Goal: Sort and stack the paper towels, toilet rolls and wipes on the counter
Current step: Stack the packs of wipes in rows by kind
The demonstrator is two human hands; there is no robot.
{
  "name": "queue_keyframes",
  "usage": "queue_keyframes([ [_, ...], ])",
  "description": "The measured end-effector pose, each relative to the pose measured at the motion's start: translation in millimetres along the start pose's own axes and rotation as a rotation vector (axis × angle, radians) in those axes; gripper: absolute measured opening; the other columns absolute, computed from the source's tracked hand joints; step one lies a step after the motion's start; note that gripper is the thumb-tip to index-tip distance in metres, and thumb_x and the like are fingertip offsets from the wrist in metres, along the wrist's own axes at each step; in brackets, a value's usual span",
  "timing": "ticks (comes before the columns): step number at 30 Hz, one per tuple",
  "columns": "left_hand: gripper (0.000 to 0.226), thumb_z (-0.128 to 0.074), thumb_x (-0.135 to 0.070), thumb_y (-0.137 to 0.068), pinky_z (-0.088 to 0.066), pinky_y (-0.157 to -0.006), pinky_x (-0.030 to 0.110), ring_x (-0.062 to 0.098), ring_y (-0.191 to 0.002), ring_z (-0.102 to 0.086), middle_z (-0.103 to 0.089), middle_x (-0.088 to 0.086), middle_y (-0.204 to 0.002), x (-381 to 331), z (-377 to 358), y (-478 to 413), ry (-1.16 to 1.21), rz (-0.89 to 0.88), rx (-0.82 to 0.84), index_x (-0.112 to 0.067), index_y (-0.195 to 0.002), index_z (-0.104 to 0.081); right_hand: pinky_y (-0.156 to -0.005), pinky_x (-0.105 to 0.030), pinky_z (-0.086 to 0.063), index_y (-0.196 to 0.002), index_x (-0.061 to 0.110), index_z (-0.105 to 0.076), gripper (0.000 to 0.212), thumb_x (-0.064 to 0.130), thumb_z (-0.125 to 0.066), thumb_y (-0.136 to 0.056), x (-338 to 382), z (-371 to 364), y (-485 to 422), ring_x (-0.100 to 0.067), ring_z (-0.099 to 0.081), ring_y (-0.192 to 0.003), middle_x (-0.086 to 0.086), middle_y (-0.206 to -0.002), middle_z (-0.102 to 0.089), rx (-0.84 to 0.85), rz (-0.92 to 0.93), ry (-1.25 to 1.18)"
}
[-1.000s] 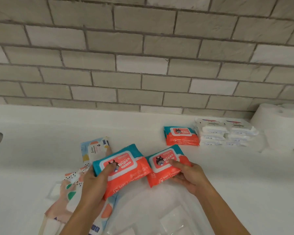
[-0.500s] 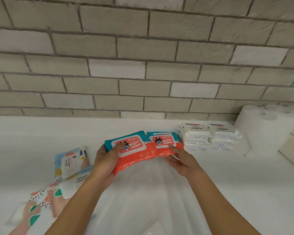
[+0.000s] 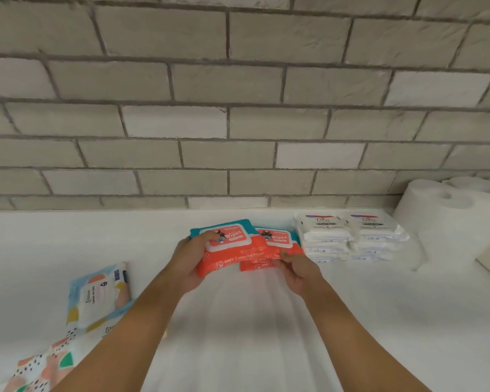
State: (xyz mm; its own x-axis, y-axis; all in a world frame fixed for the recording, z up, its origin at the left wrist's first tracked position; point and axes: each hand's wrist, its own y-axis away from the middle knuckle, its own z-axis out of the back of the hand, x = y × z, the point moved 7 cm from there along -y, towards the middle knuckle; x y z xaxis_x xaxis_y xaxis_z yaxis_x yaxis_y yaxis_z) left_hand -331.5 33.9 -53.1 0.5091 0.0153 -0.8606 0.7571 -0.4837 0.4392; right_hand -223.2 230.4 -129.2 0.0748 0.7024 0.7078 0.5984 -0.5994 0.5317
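On the counter, left hand and right hand each grip an orange pack beside the stacked white packs; patterned packs look unsorted.

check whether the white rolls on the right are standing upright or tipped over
Upright: the white rolls stand on end on the counter, core holes facing up.

You face a brick wall of grey-beige bricks with darker grout, a few of them paler. Directly below the wall a white counter runs across your view, softly and evenly lit.
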Motion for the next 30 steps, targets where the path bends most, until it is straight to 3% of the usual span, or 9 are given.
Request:
queue_keyframes([
  [5, 0.049, -0.074, -0.016, -0.081, -0.06, -0.072, 0.035, 0.026, -0.09, -0.071, -0.072, 0.013, -0.105, -9.7, -10.8, -20.5, -0.028, 0.005, 0.008, -0.014, -0.127, -0.056, -0.063, -0.035, -0.063, -0.123, 0.01, -0.057, 0.039, 0.001, -0.069, -0.087, 3.0, 10.5, -4.4, -0.032, -0.068, -0.102, -0.016, -0.116, -0.067, -0.098, 0.049, 0.003],
  [10, 0.045, -0.074, -0.017, -0.083, -0.06, -0.07, 0.033, 0.023, -0.089, -0.072, -0.073, 0.011, -0.103, -12.6, -23.2, -31.7, -0.066, -0.004, 0.034, -0.016, -0.125, -0.057, -0.065, -0.038, -0.063, -0.119, 0.014, -0.06, 0.037, 0.006, -0.072, -0.085, 7.6, 12.4, -6.8, -0.031, -0.072, -0.096, -0.013, -0.111, -0.07, -0.091, 0.105, 0.079],
  [14, 0.041, -0.072, -0.019, -0.086, -0.059, -0.071, 0.033, 0.023, -0.087, -0.072, -0.072, 0.01, -0.101, -10.9, -30.0, -36.2, -0.088, 0.005, 0.033, -0.017, -0.123, -0.056, -0.06, -0.037, -0.063, -0.111, 0.018, -0.062, 0.031, 0.024, -0.076, -0.084, 13.6, 15.0, -8.0, -0.025, -0.075, -0.074, -0.007, -0.096, -0.074, -0.172, 0.137, 0.313],
  [18, 0.039, -0.071, -0.019, -0.087, -0.059, -0.067, 0.032, 0.023, -0.086, -0.071, -0.071, 0.009, -0.102, -7.6, -32.4, -39.5, -0.114, 0.01, 0.032, -0.018, -0.123, -0.056, -0.058, -0.036, -0.062, -0.101, 0.019, -0.06, 0.029, 0.036, -0.075, -0.083, 20.8, 20.4, -3.2, -0.021, -0.072, -0.068, -0.001, -0.083, -0.069, -0.257, 0.238, 0.532],
  [23, 0.042, -0.071, -0.019, -0.087, -0.059, -0.066, 0.033, 0.024, -0.089, -0.071, -0.071, 0.01, -0.106, -3.3, -38.2, -44.4, -0.139, 0.026, 0.055, -0.018, -0.126, -0.055, -0.05, -0.03, -0.059, -0.106, 0.014, -0.058, 0.028, 0.035, -0.069, -0.09, 19.3, 33.4, 7.5, -0.022, -0.072, -0.065, -0.006, -0.083, -0.07, -0.322, 0.264, 0.445],
  [26, 0.042, -0.071, -0.017, -0.087, -0.059, -0.065, 0.033, 0.025, -0.09, -0.072, -0.072, 0.011, -0.107, -1.2, -46.1, -47.9, -0.171, 0.037, 0.087, -0.017, -0.127, -0.056, -0.055, -0.033, -0.059, -0.111, 0.012, -0.053, 0.027, 0.031, -0.061, -0.095, 19.1, 42.4, 15.9, -0.023, -0.071, -0.067, -0.009, -0.086, -0.069, -0.365, 0.279, 0.361],
  [28, 0.041, -0.072, -0.015, -0.086, -0.06, -0.065, 0.034, 0.025, -0.089, -0.073, -0.073, 0.011, -0.105, 0.2, -53.5, -49.9, -0.188, 0.046, 0.117, -0.016, -0.124, -0.057, -0.059, -0.036, -0.06, -0.112, 0.013, -0.052, 0.025, 0.031, -0.058, -0.097, 18.5, 39.7, 20.5, -0.025, -0.071, -0.071, -0.009, -0.088, -0.069, -0.303, 0.272, 0.288],
  [30, 0.043, -0.074, -0.014, -0.084, -0.061, -0.071, 0.038, 0.027, -0.089, -0.073, -0.073, 0.012, -0.105, 1.6, -62.0, -51.9, -0.213, 0.057, 0.144, -0.016, -0.123, -0.058, -0.065, -0.038, -0.061, -0.112, 0.014, -0.058, 0.024, 0.032, -0.059, -0.097, 15.4, 22.7, 23.9, -0.027, -0.074, -0.077, -0.012, -0.091, -0.074, -0.105, 0.208, 0.197],
])
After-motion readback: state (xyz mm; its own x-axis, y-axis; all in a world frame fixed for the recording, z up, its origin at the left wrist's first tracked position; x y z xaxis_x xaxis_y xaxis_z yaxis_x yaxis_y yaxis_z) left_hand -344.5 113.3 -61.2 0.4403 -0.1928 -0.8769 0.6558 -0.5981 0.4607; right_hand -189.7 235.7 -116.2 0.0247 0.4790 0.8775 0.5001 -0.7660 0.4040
